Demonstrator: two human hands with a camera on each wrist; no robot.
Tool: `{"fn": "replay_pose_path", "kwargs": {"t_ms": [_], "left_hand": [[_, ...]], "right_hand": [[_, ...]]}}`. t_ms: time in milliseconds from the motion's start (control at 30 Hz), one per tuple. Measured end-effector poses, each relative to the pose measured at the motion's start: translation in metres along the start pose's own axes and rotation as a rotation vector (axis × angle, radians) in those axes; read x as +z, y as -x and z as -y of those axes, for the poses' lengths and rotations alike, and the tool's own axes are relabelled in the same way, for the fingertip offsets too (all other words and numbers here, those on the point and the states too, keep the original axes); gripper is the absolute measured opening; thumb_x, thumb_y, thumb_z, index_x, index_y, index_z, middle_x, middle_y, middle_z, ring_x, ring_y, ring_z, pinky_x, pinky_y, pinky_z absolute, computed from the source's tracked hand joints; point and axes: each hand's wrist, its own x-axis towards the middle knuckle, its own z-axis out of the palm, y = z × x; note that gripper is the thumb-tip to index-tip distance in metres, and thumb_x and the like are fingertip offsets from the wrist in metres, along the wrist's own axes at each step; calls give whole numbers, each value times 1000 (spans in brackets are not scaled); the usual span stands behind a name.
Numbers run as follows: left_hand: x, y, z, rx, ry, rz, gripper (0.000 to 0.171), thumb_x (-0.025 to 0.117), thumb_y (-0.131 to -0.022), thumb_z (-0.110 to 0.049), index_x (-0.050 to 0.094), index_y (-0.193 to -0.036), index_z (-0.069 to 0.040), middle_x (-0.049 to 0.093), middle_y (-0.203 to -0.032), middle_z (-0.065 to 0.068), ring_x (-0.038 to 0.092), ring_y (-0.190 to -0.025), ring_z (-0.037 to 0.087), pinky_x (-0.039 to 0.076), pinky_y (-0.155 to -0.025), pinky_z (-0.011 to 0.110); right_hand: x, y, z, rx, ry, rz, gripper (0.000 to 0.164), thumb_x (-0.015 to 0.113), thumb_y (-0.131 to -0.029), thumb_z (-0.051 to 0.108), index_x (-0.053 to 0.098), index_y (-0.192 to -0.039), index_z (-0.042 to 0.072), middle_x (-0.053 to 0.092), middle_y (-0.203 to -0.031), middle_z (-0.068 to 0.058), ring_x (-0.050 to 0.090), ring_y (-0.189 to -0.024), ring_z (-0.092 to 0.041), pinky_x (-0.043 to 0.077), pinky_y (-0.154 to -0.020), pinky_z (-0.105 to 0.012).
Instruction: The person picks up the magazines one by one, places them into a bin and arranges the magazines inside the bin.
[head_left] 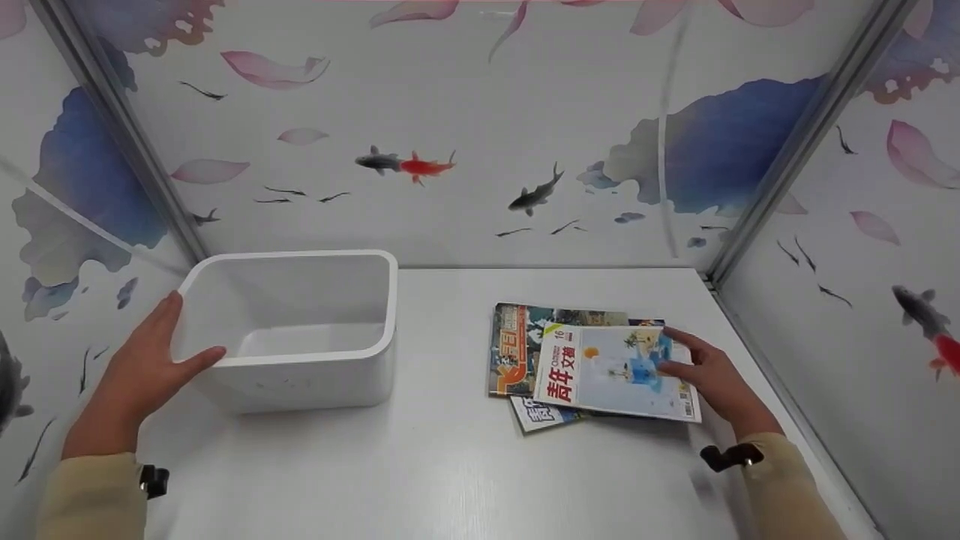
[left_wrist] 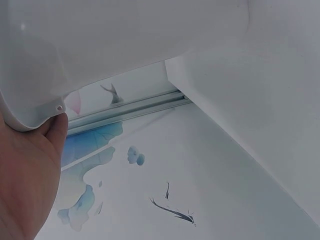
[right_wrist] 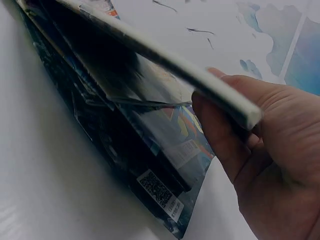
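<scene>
My left hand (head_left: 142,367) grips the left end of a white plastic bin (head_left: 300,386), thumb over the near rim and fingers along the outer side. In the left wrist view the fingers curl at the bin's (left_wrist: 100,40) edge. At the right, my right hand (head_left: 716,382) pinches the right edge of a pale magazine (head_left: 607,375) with red lettering, thumb on top. The right wrist view has this magazine (right_wrist: 220,92) tilted up from those beneath. Under it lie a magazine with orange lettering (head_left: 506,345) and another with blue lettering (head_left: 536,416), mostly hidden.
Bin and magazines are on a white table (head_left: 442,465). Printed panels with fish and petals stand behind (head_left: 480,90) and at both sides, joined by metal corner posts (head_left: 802,142). Black straps with small devices (head_left: 731,456) sit on both wrists.
</scene>
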Motion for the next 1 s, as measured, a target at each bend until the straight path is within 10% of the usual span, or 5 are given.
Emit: {"fn": "replay_pose_path", "kwargs": {"t_ms": [233,367,1000], "left_hand": [[-1,0,-2,-15,6,9,117,69,-104,-63,-5,-177,-9,-3,-182,28,7,-163,62,14,-116,91],[-2,1,-2,-17,5,12,118,69,-104,-63,-5,-177,-8,-2,-182,29,8,-162,63,15,-116,91],[1,-2,3,-7,-9,-10,119,71,-102,-64,-3,-178,-10,0,-183,27,10,-163,62,17,-116,91]], "right_hand": [[9,0,10,-31,-233,25,91,82,-104,30,30,-177,26,26,-180,-16,45,-156,-24,59,-106,-30],[14,0,15,-64,-342,38,87,80,-105,21,31,-177,23,40,-171,-14,67,-132,-12,64,-95,-29],[35,-6,61,-35,-619,81,85,75,-108,14,28,-177,30,65,-149,-3,77,-119,-25,68,-90,-37]]}}
